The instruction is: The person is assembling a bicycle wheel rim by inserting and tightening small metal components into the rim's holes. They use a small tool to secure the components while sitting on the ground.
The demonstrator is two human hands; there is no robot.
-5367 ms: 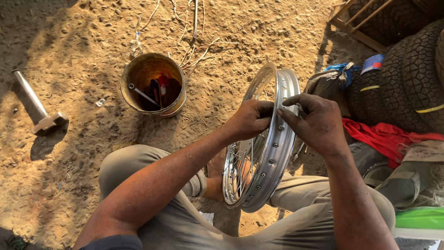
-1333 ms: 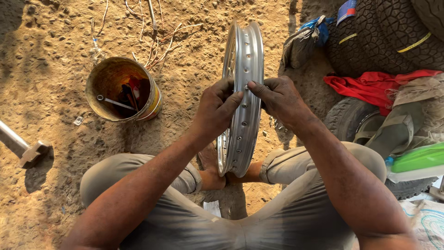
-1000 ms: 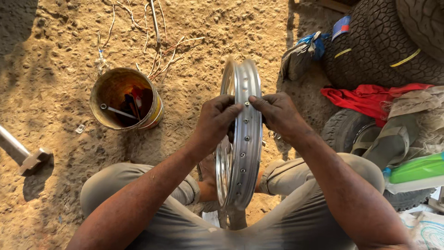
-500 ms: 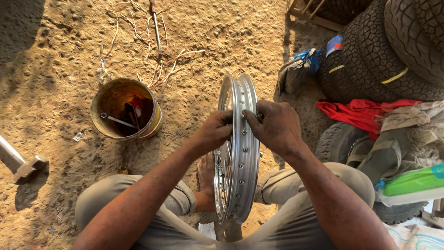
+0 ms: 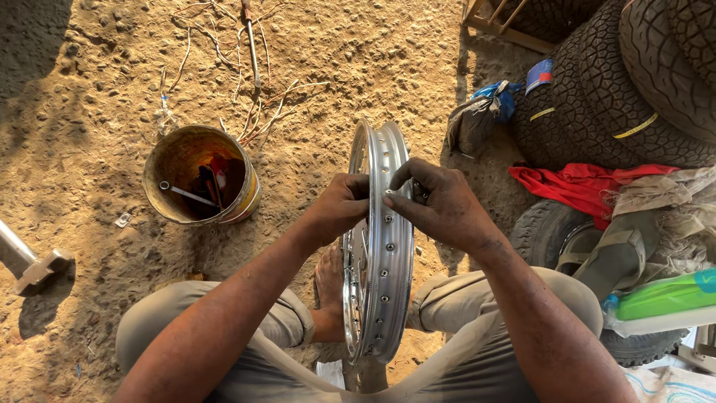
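A polished metal wheel rim [image 5: 380,254], round and pierced with a row of spoke holes, is standing upright on sandy ground between the person's knees. The left hand [image 5: 339,209] is gripping its left edge; the right hand [image 5: 440,205] is pinching a small fitting [image 5: 389,193] against the rim's outer face. A rusty cylindrical tin [image 5: 200,175] holding tools is sitting left. Knobbly black tyres [image 5: 641,82], banded with yellow strips, are stacked right, above a red cloth [image 5: 578,183].
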